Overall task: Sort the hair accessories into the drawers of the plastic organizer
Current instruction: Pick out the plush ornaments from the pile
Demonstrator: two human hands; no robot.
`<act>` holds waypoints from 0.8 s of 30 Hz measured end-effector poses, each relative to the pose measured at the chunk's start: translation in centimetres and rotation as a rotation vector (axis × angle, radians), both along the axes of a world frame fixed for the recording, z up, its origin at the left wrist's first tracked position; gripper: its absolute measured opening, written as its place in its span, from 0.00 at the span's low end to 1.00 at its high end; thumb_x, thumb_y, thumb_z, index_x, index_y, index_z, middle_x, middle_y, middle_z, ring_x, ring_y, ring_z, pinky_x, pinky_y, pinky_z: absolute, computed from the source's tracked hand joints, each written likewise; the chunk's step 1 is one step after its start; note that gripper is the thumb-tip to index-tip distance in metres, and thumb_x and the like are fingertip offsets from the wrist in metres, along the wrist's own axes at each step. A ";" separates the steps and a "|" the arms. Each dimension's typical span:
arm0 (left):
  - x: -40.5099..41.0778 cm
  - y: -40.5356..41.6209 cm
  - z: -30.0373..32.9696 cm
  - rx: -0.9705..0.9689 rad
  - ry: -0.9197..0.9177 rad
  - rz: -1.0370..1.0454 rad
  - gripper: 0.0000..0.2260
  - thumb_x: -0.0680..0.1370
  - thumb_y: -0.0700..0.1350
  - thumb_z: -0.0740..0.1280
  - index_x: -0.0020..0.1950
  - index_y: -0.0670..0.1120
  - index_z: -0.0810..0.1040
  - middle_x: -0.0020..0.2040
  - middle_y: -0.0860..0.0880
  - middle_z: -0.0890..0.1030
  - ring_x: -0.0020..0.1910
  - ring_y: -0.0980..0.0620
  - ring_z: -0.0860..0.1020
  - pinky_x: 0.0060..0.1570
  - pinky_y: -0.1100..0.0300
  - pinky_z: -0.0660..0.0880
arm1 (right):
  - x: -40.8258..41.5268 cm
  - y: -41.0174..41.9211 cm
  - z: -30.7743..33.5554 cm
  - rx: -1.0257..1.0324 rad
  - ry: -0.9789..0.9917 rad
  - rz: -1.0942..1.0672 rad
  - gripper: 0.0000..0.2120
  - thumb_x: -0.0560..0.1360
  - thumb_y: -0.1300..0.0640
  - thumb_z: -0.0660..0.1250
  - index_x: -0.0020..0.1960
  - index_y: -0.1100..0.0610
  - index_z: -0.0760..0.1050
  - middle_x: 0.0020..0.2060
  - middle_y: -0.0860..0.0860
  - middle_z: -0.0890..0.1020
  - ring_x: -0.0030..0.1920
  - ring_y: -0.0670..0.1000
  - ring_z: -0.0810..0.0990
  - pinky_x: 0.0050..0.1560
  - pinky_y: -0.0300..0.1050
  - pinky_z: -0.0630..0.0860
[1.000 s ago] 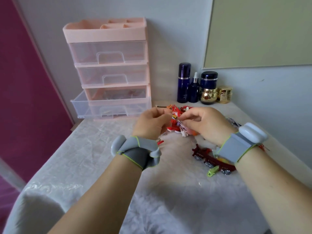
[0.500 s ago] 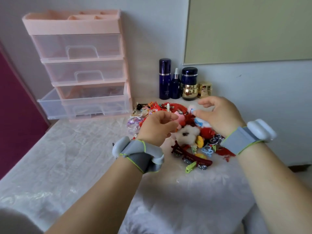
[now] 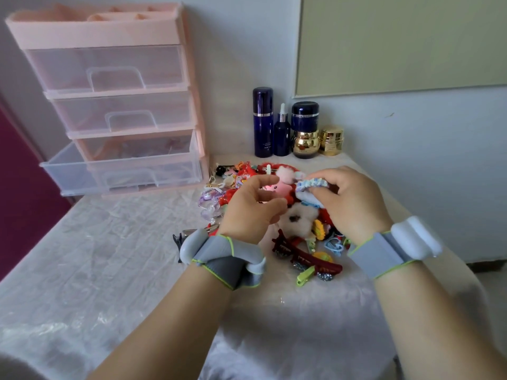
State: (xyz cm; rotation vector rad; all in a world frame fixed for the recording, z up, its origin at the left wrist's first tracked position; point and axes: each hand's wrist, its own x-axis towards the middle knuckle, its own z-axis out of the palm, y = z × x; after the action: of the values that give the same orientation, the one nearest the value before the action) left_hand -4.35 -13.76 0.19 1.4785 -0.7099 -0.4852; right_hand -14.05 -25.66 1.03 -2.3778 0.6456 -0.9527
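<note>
The organizer [image 3: 109,78] has a pale pink frame and clear drawers [image 3: 120,168]. The table [image 3: 96,270] wears a crinkled white cover. The pile [image 3: 274,204] is mostly red, with pink, purple, yellow and lime bits, and a cream pompom [image 3: 297,219] with a dark centre. The right hand [image 3: 354,204] holds a light blue accessory [image 3: 311,185], seemingly speckled. A claw clip [image 3: 307,259] is dark red. Bottles [image 3: 262,122] are navy; jars [image 3: 331,140] gold. Wristbands [image 3: 384,252] are grey, edged lime.

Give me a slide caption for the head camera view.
Right hand lifts a blue scrunchie from the accessory pile beside the pink organizer.
</note>
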 end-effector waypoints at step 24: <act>2.7 2.0 -1.3 -0.142 0.257 0.246 0.11 0.75 0.31 0.64 0.48 0.47 0.71 0.48 0.42 0.80 0.49 0.41 0.80 0.42 0.51 0.80 | 0.1 -0.3 -0.4 0.332 -0.225 0.144 0.17 0.73 0.66 0.64 0.43 0.43 0.76 0.44 0.40 0.80 0.45 0.43 0.80 0.52 0.40 0.76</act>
State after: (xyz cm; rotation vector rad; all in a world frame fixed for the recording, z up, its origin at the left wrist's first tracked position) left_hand -1.62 -11.72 -1.13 1.3190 -0.3468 -0.4167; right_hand -14.00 -25.95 0.60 -1.9643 0.4947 -0.9503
